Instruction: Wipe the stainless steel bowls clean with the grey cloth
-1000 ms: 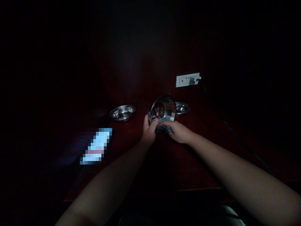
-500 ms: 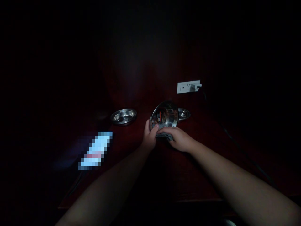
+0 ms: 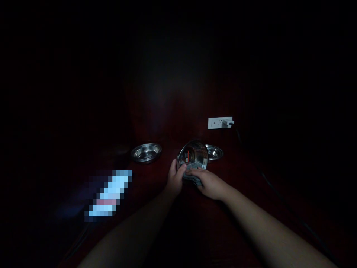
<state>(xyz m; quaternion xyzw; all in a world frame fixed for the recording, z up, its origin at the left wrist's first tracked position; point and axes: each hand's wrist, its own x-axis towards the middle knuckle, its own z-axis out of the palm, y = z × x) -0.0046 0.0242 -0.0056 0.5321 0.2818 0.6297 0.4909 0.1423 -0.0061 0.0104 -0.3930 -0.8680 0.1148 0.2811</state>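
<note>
A shiny metal bowl (image 3: 200, 153) is tilted with its mouth toward me, and a small label shows inside it. My left hand (image 3: 176, 178) grips the bowl's left side, thumb over the rim. A grey cloth (image 3: 195, 178) lies over the near rim and reaches a little into the bowl. My right hand (image 3: 210, 183) is closed on this cloth and presses it against the bowl's near edge. The fingertips of both hands are partly hidden by the bowl and cloth.
A shallow metal dish (image 3: 146, 153) stands at the left on the dark red table (image 3: 150, 175). Another metal dish (image 3: 214, 152) sits partly behind the bowl. A bright, blurred-out screen (image 3: 111, 193) lies at left. A wall socket (image 3: 219, 123) holds a plug; a cable (image 3: 290, 208) runs at right.
The view has tilted up, so everything sits lower in the picture. The cloth now shows more inside the bowl, with my right hand still on it. My left hand keeps its grip.
</note>
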